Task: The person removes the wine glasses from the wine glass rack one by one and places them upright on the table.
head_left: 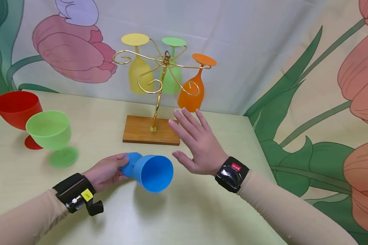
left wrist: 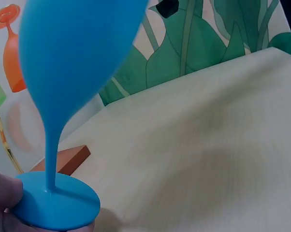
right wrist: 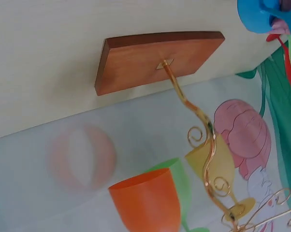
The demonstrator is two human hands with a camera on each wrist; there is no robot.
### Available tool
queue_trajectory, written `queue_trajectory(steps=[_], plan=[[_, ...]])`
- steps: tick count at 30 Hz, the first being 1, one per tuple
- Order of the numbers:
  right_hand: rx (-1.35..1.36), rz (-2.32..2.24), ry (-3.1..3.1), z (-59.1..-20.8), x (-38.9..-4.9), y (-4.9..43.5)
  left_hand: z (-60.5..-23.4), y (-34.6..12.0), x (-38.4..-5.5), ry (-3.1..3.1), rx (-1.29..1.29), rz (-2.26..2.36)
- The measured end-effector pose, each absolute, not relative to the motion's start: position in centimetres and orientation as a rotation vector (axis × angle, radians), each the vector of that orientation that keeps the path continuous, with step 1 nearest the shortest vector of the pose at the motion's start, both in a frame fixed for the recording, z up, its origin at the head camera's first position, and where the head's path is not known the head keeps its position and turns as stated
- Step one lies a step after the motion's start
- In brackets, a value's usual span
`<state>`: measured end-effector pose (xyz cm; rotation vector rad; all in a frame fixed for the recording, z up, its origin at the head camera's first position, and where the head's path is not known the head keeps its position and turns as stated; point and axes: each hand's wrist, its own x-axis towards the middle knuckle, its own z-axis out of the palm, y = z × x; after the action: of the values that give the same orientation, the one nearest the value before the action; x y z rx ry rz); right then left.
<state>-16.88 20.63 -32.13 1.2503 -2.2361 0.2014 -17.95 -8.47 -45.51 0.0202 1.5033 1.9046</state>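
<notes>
My left hand pinches the round foot of a blue goblet between thumb and fingers. The goblet is tilted in the head view, its mouth turned toward me, above the table. In the left wrist view the thumb lies on the rim of the blue foot. My right hand is spread with straight fingers and holds nothing, just right of the goblet and in front of the rack. A gold wire glass rack on a wooden base carries upside-down yellow, green and orange goblets.
Upright on the left of the table stand a red goblet and a light green goblet. Curled front arms of the rack reach toward me. Behind the table hangs a flower-printed cloth.
</notes>
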Motion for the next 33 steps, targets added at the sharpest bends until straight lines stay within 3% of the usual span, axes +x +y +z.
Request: queue_trajectory(steps=[18, 33], plan=[[1.657, 0.060, -2.093, -34.2, -15.6, 17.9, -44.7, -7.4, -17.2, 1.342, -0.049, 1.964], [1.708, 0.035, -2.001, -34.8, -15.5, 17.9, -45.1, -7.4, -17.2, 1.222, -0.106, 1.993]])
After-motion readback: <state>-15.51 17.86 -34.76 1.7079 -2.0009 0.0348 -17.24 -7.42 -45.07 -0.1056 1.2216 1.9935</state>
